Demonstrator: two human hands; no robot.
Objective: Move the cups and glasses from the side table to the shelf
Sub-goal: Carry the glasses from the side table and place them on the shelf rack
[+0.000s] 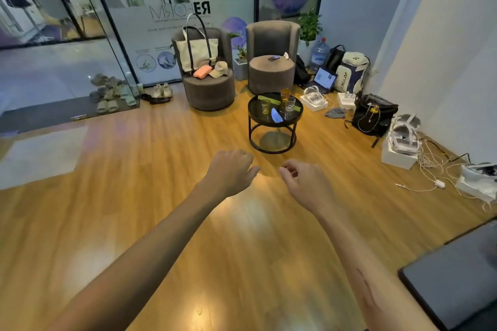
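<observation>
Reading mirrored "REFORM" on glass wall (179, 12); glasses (285, 101) on worktop (269, 121) well beyond left hand (231, 172) and right hand (305, 183), both loosely curled, empty

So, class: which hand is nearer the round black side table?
Right. The right hand is almost directly below the side table in the picture; the left hand lies further leftward.

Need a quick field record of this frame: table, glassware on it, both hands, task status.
table: round black side table on wood floor, before two grey armchairs
glassware: amber glass; clear glass with eye marks just in front of it; small clear glass to their left
left hand: loosely curled, holding nothing
right hand: loosely curled, holding nothing
status: all three glasses on table, none picked up; shelf not in view
</observation>
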